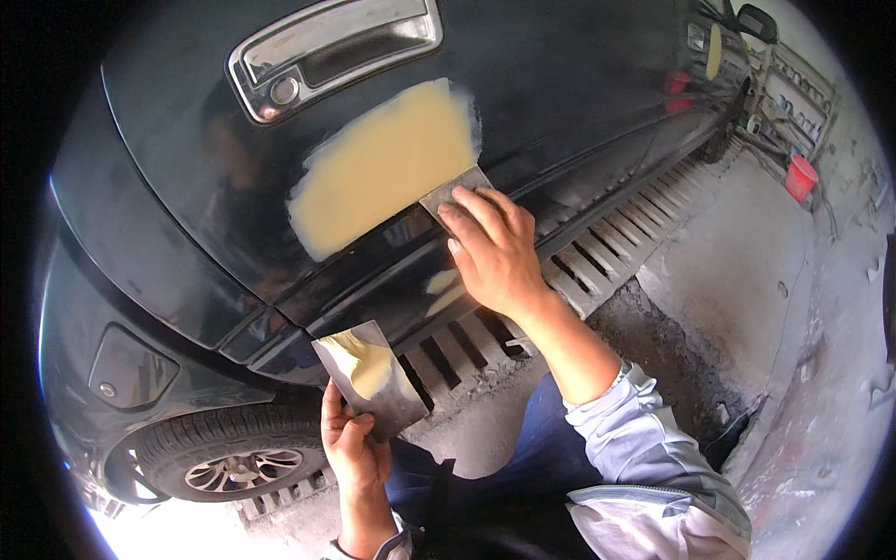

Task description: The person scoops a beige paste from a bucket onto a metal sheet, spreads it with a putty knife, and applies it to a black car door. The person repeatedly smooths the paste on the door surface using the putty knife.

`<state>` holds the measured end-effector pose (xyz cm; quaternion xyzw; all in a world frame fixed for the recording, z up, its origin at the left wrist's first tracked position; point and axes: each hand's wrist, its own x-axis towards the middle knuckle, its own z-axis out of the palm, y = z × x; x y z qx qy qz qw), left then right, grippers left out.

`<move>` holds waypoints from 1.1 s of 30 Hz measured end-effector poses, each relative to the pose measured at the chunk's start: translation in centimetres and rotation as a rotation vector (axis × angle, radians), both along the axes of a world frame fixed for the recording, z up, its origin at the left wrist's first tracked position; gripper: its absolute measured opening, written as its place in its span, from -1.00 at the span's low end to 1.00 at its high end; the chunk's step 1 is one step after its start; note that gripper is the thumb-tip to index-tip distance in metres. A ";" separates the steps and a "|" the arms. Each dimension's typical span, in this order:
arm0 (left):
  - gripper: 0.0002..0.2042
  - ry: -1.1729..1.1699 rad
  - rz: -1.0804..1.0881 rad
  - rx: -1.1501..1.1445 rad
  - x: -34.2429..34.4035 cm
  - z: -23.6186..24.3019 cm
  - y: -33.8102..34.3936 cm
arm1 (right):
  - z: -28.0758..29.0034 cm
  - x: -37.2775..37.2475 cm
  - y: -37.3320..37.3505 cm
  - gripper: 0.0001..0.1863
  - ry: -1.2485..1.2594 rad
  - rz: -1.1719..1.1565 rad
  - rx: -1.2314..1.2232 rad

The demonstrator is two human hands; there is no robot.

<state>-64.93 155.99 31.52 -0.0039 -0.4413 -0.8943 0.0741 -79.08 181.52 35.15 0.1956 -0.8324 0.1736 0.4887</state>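
A broad patch of yellow body filler (387, 168) covers part of the dark car door (560, 84), just below the chrome door handle (336, 54). My right hand (490, 243) grips a flat grey spreader (455, 189), its edge against the lower right border of the patch. Lower left, my left hand (355, 434) holds a rectangular metal plate (397, 406) by its lower end, thumb on top. A mound of the same yellow filler (359, 362) lies on the plate's upper part. Smaller yellow marks (441, 282) show on the door's lower trim, beside my right wrist.
A rear wheel (233, 467) sits at lower left, under the fuel flap (133, 366). Slotted floor grating (597, 266) runs along the car's side, with a broken pit (672, 345) to its right. Farther back stand a red bucket (801, 177) and a shelf (793, 103).
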 end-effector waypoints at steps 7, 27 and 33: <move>-0.33 -0.020 0.001 -0.011 0.1 0.9 0.5 | 4.5 1.3 1.8 -0.56 0.057 -0.065 -0.052; -0.32 -0.004 0.012 0.010 -1.1 1.4 1.3 | 2.1 -0.8 1.8 -0.54 0.046 -0.018 -0.042; -0.32 0.014 0.002 0.011 -1.3 1.1 1.2 | 0.9 0.7 2.3 -0.50 -0.035 -0.040 -0.018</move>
